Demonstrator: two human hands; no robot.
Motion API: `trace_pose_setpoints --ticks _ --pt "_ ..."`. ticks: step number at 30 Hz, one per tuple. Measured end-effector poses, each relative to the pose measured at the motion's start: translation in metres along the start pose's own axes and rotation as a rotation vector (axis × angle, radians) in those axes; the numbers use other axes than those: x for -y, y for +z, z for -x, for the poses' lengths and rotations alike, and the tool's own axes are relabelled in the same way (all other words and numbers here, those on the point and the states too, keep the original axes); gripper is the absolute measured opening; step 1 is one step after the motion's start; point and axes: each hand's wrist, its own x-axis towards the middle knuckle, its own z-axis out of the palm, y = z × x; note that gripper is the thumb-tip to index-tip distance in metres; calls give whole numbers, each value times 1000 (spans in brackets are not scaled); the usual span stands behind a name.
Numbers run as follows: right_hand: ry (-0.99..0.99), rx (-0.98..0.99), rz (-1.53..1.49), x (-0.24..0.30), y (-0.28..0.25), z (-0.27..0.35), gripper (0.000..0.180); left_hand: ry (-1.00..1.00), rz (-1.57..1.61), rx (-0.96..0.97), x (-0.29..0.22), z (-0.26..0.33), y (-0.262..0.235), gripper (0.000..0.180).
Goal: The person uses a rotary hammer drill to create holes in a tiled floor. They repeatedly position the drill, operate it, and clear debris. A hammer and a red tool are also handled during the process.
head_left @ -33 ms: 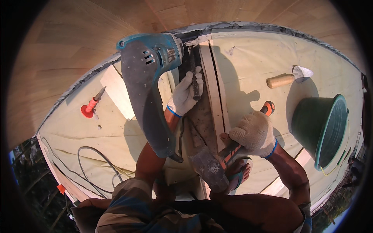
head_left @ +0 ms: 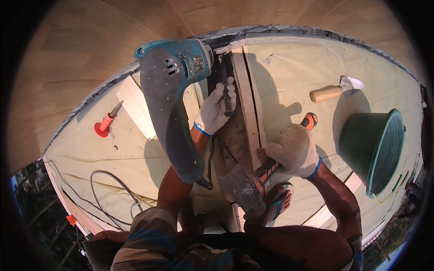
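Note:
My left hand [head_left: 216,110], in a white knit glove, is closed around a dark metal chisel [head_left: 228,101] over a narrow strip of bare, dusty floor. My right hand [head_left: 293,149], gloved too, grips the orange-and-black handle of a club hammer. The heavy grey hammer head [head_left: 242,189] hangs above the strip near my foot, apart from the chisel. A blue and dark grey power drill [head_left: 165,104] stands left of the chisel, covering part of my left forearm; neither hand is on it.
To the right are a wooden-handled trowel [head_left: 332,92] and a green bucket [head_left: 373,149] on its side. A red-gripped chisel [head_left: 106,125] and a looped cable [head_left: 110,174] lie left. Wooden strips [head_left: 247,99] edge the bare floor; yellowish sheeting [head_left: 285,58] covers the rest. A wooden wall [head_left: 113,27] rises beyond.
The hammer and my right hand have shifted slightly up and left. My left hand and the chisel stay put.

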Motion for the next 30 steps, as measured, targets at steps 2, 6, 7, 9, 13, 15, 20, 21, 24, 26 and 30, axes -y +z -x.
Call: trace_pose_setpoints --ticks 2,6,7,9,13,15,20,21,24,26,30 --pt "253 -12 84 -28 32 -12 17 -3 0 -4 -1 -6 -1 52" --pt "362 105 145 -10 28 -15 24 16 -70 -20 -7 -12 1 51" --pt "266 17 149 -9 27 -11 20 24 -92 -20 -7 -14 2 50" --pt "84 -18 92 2 15 1 25 38 -84 -43 -2 -14 4 49" --pt "-98 -6 27 -4 13 0 28 39 -84 -48 0 -10 8 48" --pt "200 -35 42 -22 32 -16 30 40 -115 -27 1 -15 9 45" --pt "264 -32 76 -4 25 -3 25 84 -172 -104 6 -10 10 41" --pt "185 -84 26 2 15 -3 22 94 -195 -71 3 -12 13 40" --pt "-48 -55 0 0 10 14 39 69 -163 -141 5 -12 18 40" --pt "-197 -64 12 -12 13 7 38 69 -190 -148 2 -13 17 41" --pt "347 -22 164 -31 40 -19 32 25 -254 -110 9 -9 20 34"
